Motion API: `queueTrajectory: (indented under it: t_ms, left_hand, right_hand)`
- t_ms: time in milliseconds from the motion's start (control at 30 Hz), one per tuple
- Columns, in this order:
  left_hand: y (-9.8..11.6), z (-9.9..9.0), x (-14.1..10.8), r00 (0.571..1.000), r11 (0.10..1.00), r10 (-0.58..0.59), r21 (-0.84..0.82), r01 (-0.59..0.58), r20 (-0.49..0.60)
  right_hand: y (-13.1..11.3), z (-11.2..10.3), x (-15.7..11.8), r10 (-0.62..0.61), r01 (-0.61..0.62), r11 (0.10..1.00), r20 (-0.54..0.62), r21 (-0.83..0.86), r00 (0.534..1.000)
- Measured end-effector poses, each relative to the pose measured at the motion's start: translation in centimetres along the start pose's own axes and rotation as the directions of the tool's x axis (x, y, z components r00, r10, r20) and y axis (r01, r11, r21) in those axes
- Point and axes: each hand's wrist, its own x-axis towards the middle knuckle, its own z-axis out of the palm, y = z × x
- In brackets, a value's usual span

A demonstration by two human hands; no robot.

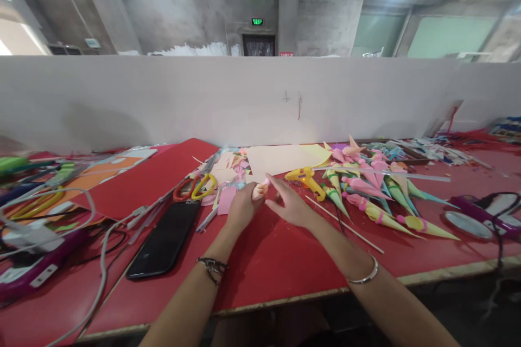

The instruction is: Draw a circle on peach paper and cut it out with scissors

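A small peach-coloured rolled paper piece [259, 191] stands above the red table, with a pale pink bit at its top. My left hand [243, 207] is closed around it from the left. My right hand [288, 203] is on its other side, thumb and forefinger apart, the forefinger at or very near the pink tip. Just right of my hands lies a yellow hot glue gun [307, 180]. Beyond it several paper cones [374, 184] in pink, yellow and green are heaped, some with bands around them. How the underside of the peach piece is shaped is hidden by my fingers.
Left of my hands lie a black phone [165, 241], yellow-handled scissors [204, 186], red card [150, 179] and a white cable [103, 260]. A thin stick [345, 225] lies to the right. Cream paper [280, 158] is behind, before a white partition [211, 100]. Purple power strips [488, 214] sit at both sides.
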Motion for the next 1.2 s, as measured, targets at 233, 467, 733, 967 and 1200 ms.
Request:
queueTrajectory:
  t_ms: [233, 467, 733, 967, 1200]
  left_hand:
    - [-0.4, 0.7, 0.2, 0.997, 0.993, -0.02, -0.12, 0.012, -0.071]
    - [0.6, 0.6, 0.2, 1.0, 0.958, -0.023, -0.285, 0.023, 0.003]
    - [1.0, 0.3, 0.2, 0.993, 0.987, 0.013, -0.158, 0.005, 0.115]
    - [0.5, 1.0, 0.0, 0.983, 0.972, 0.123, -0.216, -0.092, 0.136]
    - [0.4, 0.9, 0.0, 0.98, 0.956, 0.144, -0.275, -0.103, 0.135]
  right_hand:
    - [0.1, 0.4, -0.1, 0.084, -0.084, 0.994, -0.002, 0.067, 0.996]
    - [0.3, 0.3, 0.1, 0.101, -0.099, 0.993, -0.032, 0.06, 0.994]
    - [0.6, 0.4, 0.4, 0.212, -0.205, 0.97, -0.036, 0.133, 0.977]
    - [0.4, 0.3, 0.8, 0.185, -0.183, 0.982, -0.03, 0.053, 0.982]
    - [0.5, 0.3, 0.9, 0.081, -0.082, 0.997, -0.093, -0.014, 0.992]
